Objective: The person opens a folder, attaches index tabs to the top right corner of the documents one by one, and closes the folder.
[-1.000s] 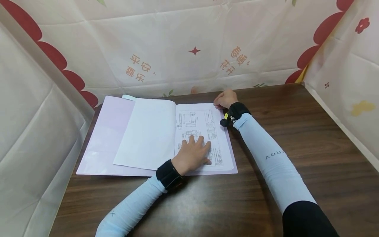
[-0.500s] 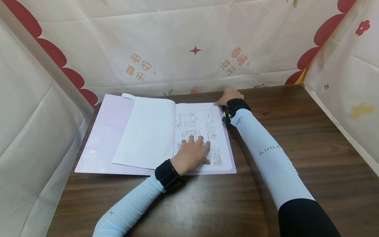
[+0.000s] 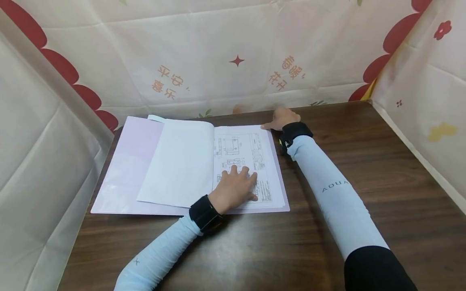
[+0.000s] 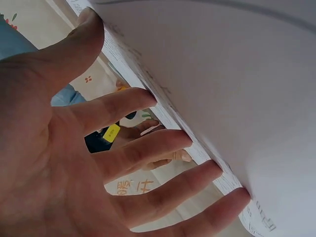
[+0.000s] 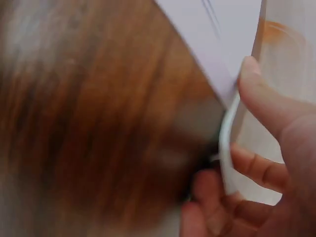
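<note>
An open document folder (image 3: 109,194) with a pale purple cover lies on the table, with a blank white page (image 3: 178,161) turned to its left side. On the right lies a page with technical drawings (image 3: 262,178). My left hand (image 3: 233,190) rests on that page, fingers spread; in the left wrist view the fingertips (image 4: 212,170) touch the paper. Beyond the top right corner is my right hand (image 3: 284,118), its thumb touching the corner. In the blurred right wrist view its other fingers (image 5: 256,168) are bent near a pale curved strip (image 5: 226,148); their hold is unclear.
The brown wooden table (image 3: 364,169) extends to the right and in front. Behind it hangs a pale printed curtain (image 3: 218,48), close to the table's far edge. More of the cloth stands at both sides. Each wrist wears a black band (image 3: 205,213).
The right hand has gone from pinching near the top right page corner to lying slightly farther right, thumb stretched toward the corner. The left hand keeps its place on the page.
</note>
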Available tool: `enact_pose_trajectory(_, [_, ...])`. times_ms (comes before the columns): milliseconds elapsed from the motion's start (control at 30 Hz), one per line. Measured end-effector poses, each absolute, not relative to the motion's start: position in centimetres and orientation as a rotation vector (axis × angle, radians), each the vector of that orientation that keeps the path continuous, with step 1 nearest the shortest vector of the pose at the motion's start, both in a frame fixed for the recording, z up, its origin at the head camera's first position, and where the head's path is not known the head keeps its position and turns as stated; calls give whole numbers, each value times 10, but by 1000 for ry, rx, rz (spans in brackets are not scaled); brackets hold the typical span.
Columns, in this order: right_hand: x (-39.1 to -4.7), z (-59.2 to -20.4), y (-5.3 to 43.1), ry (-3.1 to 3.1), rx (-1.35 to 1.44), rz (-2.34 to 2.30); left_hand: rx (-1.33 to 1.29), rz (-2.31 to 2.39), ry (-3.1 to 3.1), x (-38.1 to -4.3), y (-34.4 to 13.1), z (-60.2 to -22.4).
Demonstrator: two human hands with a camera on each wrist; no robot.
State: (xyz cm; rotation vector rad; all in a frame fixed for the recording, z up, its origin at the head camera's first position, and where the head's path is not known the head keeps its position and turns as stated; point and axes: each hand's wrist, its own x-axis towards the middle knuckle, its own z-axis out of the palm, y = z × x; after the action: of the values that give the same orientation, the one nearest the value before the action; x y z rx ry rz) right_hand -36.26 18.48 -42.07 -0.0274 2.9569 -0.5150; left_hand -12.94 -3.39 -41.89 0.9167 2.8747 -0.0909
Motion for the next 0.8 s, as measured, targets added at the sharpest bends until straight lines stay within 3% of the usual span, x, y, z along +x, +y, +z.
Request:
enact_pose_trajectory(133, [-353, -416, 180, 3068, -120, -463, 911, -90, 2886, -128, -34, -420])
enact_pose_trajectory(333, [-321, -417, 178, 3113, -225, -744, 904, -51, 2867, -124, -34, -420])
enact_pose_trajectory(600, [-228, -410, 177, 2880, -869, -534, 851, -96, 2878, -126, -37, -416])
enact_pose_trajectory(800, [-169, -413, 195, 2746, -942, -385, 897, -113, 2866, -129, -38, -416])
